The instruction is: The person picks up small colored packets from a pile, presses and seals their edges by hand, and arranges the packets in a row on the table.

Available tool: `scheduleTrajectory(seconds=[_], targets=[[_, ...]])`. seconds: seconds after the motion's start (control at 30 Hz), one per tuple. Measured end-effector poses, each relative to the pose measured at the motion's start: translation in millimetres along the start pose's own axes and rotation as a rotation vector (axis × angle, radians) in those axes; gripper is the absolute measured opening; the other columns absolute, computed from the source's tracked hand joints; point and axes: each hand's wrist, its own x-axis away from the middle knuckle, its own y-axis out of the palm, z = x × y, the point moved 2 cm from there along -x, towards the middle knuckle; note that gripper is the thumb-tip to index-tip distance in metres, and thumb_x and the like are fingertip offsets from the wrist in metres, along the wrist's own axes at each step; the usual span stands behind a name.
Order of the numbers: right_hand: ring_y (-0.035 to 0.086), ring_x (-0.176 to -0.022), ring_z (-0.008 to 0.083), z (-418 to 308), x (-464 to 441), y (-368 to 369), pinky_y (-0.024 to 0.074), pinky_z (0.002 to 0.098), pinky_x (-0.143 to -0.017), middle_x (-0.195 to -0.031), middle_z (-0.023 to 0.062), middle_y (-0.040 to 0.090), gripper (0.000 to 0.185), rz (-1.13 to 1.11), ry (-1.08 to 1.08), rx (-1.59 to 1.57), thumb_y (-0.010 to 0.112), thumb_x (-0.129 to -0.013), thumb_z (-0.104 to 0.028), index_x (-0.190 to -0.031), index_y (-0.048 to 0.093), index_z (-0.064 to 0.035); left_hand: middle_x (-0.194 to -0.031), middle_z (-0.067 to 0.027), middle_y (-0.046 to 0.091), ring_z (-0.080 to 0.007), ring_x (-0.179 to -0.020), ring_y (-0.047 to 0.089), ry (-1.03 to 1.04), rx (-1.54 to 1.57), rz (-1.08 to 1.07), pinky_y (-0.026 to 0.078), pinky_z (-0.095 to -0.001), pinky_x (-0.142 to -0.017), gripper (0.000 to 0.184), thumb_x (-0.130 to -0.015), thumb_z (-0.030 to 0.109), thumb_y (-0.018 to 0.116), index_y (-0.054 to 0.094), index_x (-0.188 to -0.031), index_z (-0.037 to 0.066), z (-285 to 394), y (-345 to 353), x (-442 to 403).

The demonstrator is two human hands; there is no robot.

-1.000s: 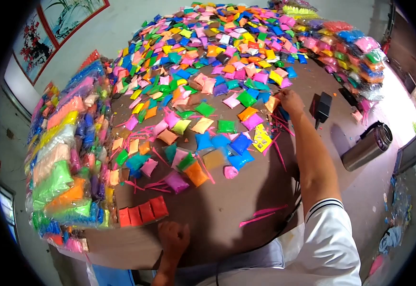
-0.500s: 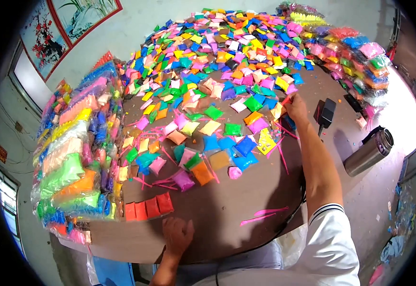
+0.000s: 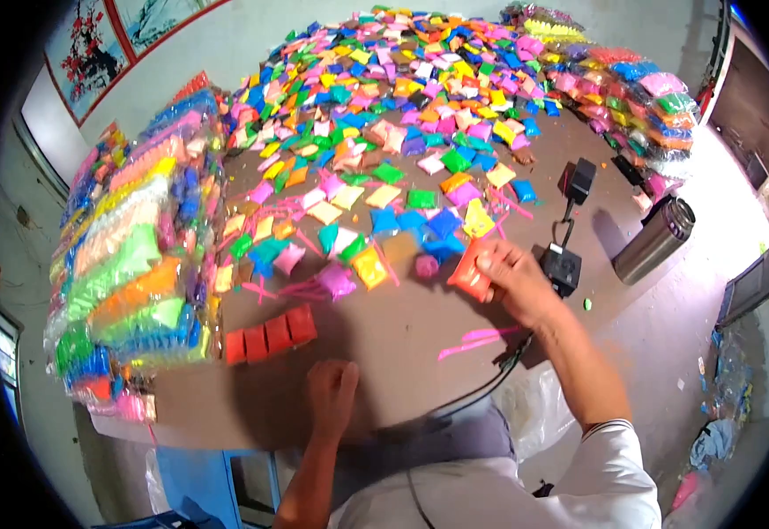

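Observation:
My right hand [image 3: 512,273] grips a red packet [image 3: 470,275] by its right side, above the front middle of the table. My left hand [image 3: 333,388] is curled closed near the table's front edge, and nothing shows in its fingers. Just beyond that hand lies a row of several red packets [image 3: 270,336], side by side. Small colourful packets are scattered farther back, among them a yellow-orange packet [image 3: 369,267], a purple packet [image 3: 337,280] and a blue packet [image 3: 444,224]. Pink strips [image 3: 477,341] rest in front of my right hand.
A large heap of packets [image 3: 402,75] covers the back of the brown table [image 3: 402,353]. Bagged packets are stacked at the left [image 3: 124,256] and back right [image 3: 640,97]. A steel flask [image 3: 653,240], a black adapter [image 3: 561,269] and a cable [image 3: 481,388] are on the right.
My right hand has come back from the far right of the scattered packets towards me, bringing a red packet. My left hand stays closed near the red row. The view has shifted slightly.

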Motion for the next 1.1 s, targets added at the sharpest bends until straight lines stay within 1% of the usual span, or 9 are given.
scheduleTrajectory(seconds=[0.03,0.23,0.43,0.57,0.6,0.7,0.77,0.87,1.1], targets=[[0.055,-0.057,0.0096,21.8,11.9,8.5,0.0439,0.0222,-0.05,-0.074,0.0013,0.06,0.028,-0.055,0.014,-0.015,0.07,-0.086,-0.027,-0.101,0.057,-0.0075,-0.075,-0.009,0.06,-0.0271,-0.074,0.055,-0.021,-0.005,-0.005,0.041,-0.0396,-0.075,0.014,-0.083,0.016,0.064,0.059,-0.074,0.006,-8.5,6.1,10.6],[0.055,-0.064,0.0074,83.9,76.3,64.0,0.0439,0.0215,-0.055,-0.08,-0.001,0.06,0.025,-0.116,0.19,0.043,0.073,-0.083,-0.018,-0.102,0.058,-0.0085,-0.08,-0.0064,0.06,-0.018,-0.083,0.054,-0.129,0.385,-0.155,0.042,-0.0342,-0.081,0.027,-0.094,0.025,0.05,0.063,-0.084,0.003,4.3,9.8,37.4],[0.056,-0.083,0.0055,101.6,93.7,94.1,0.0459,0.0221,-0.068,-0.096,-0.0007,0.062,0.022,-0.086,-0.159,0.378,0.067,-0.085,-0.004,-0.106,0.062,-0.0051,-0.084,-0.0091,0.062,-0.0187,-0.083,0.056,-0.098,0.647,-0.26,0.043,-0.0335,-0.082,0.052,-0.101,0.039,0.032,0.061,-0.083,0.0,19.1,9.5,57.5],[0.06,-0.089,0.0233,105.0,107.3,115.0,0.0496,0.0318,-0.077,-0.106,0.0113,0.061,0.025,-0.126,-0.762,0.859,0.071,-0.075,-0.001,-0.099,0.064,-0.0016,-0.092,-0.0079,0.062,-0.0172,-0.091,0.055,-0.163,0.865,-0.353,0.042,-0.0338,-0.086,0.057,-0.101,0.047,0.029,0.062,-0.095,0.001,5.3,18.4,72.8],[0.06,-0.089,0.029,107.6,111.6,119.8,0.0493,0.0338,-0.079,-0.114,0.0158,0.058,0.031,-0.157,-0.836,0.895,0.066,-0.071,0.005,-0.101,0.064,-0.0019,-0.096,-0.0053,0.061,-0.0147,-0.094,0.054,-0.344,0.91,-0.223,0.041,-0.0325,-0.085,0.054,-0.1,0.047,0.032,0.06,-0.101,0.001,37.3,6.6,73.8],[0.061,-0.089,0.029,112.5,123.2,128.0,0.0495,0.0341,-0.079,-0.119,0.0183,0.056,0.035,-0.277,-0.878,0.989,0.062,-0.071,0.008,-0.105,0.064,-0.0021,-0.1,-0.0042,0.061,-0.0129,-0.095,0.053,-0.334,0.878,-0.318,0.042,-0.0305,-0.084,0.051,-0.1,0.046,0.036,0.059,-0.107,0.001,20.8,5.8,75.7],[0.061,-0.088,0.0236,121.8,128.0,124.8,0.0492,0.0309,-0.078,-0.12,0.0186,0.055,0.037,-0.313,-0.817,0.893,0.056,-0.074,0.009,-0.109,0.062,-0.0002,-0.1,-0.0044,0.061,-0.0117,-0.094,0.053,-0.332,0.863,-0.362,0.043,-0.0291,-0.084,0.05,-0.099,0.044,0.038,0.059,-0.109,0.0,20.8,-0.4,76.2],[0.055,-0.09,0.0097,130.6,126.3,113.6,0.0481,0.0275,-0.077,-0.109,0.007,0.058,0.025,-0.103,-0.189,0.197,0.055,-0.091,-0.006,-0.114,0.057,0.0045,-0.093,-0.0007,0.061,-0.0103,-0.084,0.053,-0.206,0.665,-0.36,0.043,-0.0264,-0.073,0.051,-0.1,0.046,0.035,0.06,-0.108,0.003,29.7,-3.4,76.6],[0.056,-0.078,0.0079,120.7,113.7,114.0,0.0488,0.0229,-0.067,-0.09,0.003,0.062,0.026,-0.321,0.23,0.271,0.063,-0.091,-0.018,-0.109,0.06,0.0019,-0.089,-0.0051,0.063,-0.0124,-0.085,0.056,-0.067,0.571,-0.438,0.047,-0.0307,-0.077,0.041,-0.097,0.038,0.05,0.061,-0.1,-0.002,38.7,5.5,80.8]])
